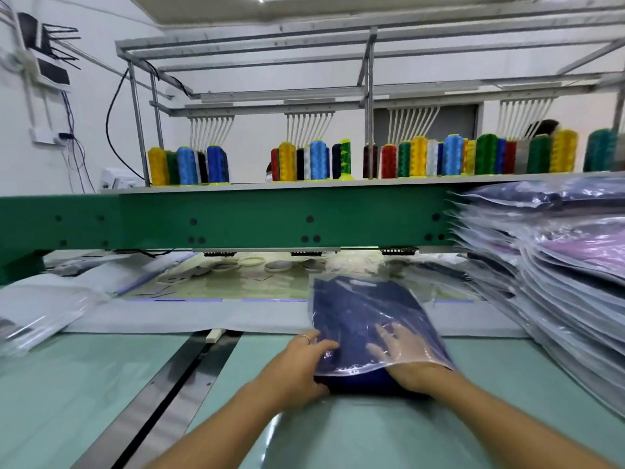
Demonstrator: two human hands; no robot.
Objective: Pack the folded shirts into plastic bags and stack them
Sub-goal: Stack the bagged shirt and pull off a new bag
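Left hand (304, 363) grips bag (358, 309); right hand (402, 353) lies inside, atop shirt (358, 383).

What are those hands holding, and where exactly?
The left hand grips the plastic bag by its near-left edge; the right hand lies flat inside, on the navy shirt.

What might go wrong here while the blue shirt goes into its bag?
1. The shirt sticks out of the bag at its near end while the right hand lies flat inside; pushing may bunch the fold.
2. The left hand grips only one side of the bag's mouth, so the thin plastic might slip or tear.
3. The stack of bagged shirts on the right is tall and slants; one more could make it slide.
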